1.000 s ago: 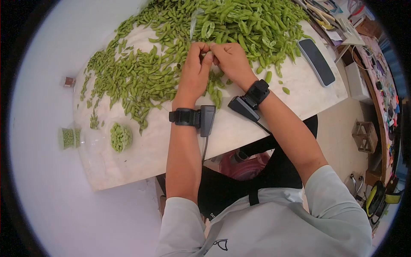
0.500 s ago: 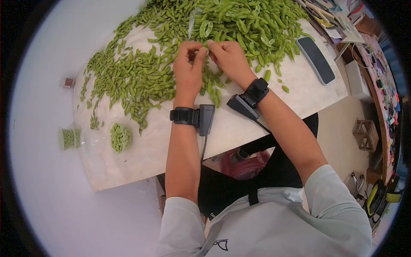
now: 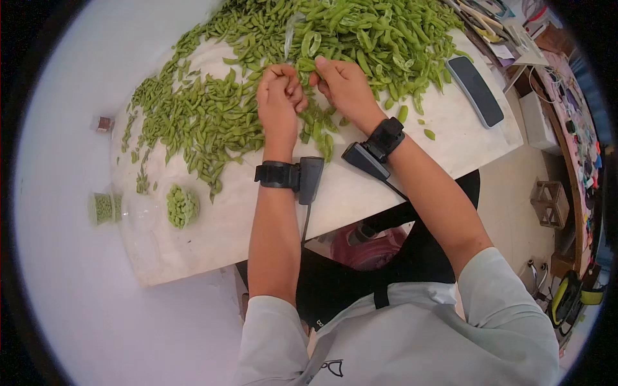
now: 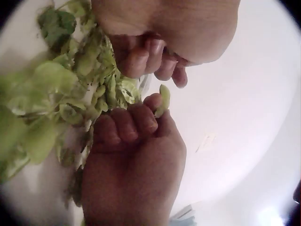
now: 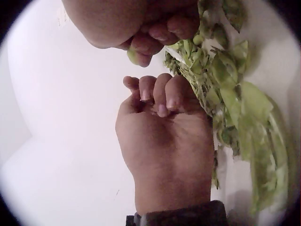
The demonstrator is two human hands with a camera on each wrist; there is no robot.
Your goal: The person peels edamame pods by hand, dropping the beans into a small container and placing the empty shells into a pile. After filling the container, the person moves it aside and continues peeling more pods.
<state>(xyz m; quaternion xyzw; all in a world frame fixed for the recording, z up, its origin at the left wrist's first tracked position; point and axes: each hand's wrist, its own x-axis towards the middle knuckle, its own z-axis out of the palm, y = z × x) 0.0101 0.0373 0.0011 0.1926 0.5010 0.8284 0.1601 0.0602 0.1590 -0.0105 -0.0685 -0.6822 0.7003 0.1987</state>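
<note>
My right hand (image 3: 347, 93) pinches a small green pod (image 4: 163, 101) between thumb and index finger; its other fingers are curled. The pod shows too at that hand's fingertips in the right wrist view (image 5: 133, 55). Just to the left, apart from it, my left hand (image 3: 277, 106) has its fingers curled toward the palm (image 5: 162, 127). Nothing is visible in it, though the inside of the curl is partly hidden. Beyond both hands lie a heap of larger green pods (image 3: 399, 45) and, leftward, many scattered smaller pods (image 3: 219, 106).
A clear container of shelled green beans (image 3: 182, 206) stands on the white table (image 3: 212, 248) at front left. Farther left is another tub of beans (image 3: 104, 208). A phone (image 3: 476, 93) lies at the right, with papers and sticks (image 3: 486, 29) behind it.
The hands' fingertips, together a second ago, are now apart. My left hand has moved slightly left and turned, its fingers curling in; my right hand has barely moved.
</note>
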